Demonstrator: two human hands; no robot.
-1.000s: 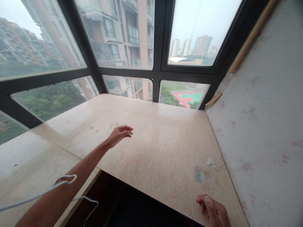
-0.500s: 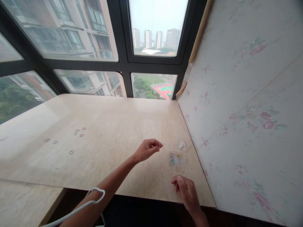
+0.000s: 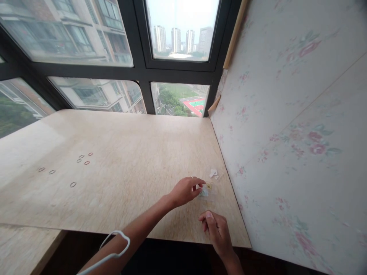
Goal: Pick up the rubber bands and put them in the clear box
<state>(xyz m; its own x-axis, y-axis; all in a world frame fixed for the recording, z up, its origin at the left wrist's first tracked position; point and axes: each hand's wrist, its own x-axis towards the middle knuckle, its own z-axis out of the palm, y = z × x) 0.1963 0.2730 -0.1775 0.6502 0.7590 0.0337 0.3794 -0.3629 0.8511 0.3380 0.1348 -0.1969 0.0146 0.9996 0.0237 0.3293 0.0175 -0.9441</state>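
My left hand [image 3: 187, 190] reaches over the left side of a small clear plastic box [image 3: 210, 196], thumb and forefinger apart. Yellow rings [image 3: 209, 186] show inside the box, with greenish pieces beside them; the hand hides part of its contents. Closer to the front edge, my right hand [image 3: 217, 230] is closed, its thumb pressed on the curled fingers. Whatever it may hold is hidden. Small white pieces [image 3: 213, 173] lie just beyond the box. Far to the left are several thin rings, among them a red ring [image 3: 86, 163] and a dark ring [image 3: 73, 184].
The pale marbled tabletop [image 3: 137, 152] runs back to dark window frames [image 3: 177, 72]. A floral-papered wall [image 3: 281, 114] borders its right side. A white cable [image 3: 114, 244] loops around my left forearm.
My left hand has moved right and slightly down, reaching the clear box, with its fingers spread wider. My right hand keeps its closed pose. The whole view has shifted a little.
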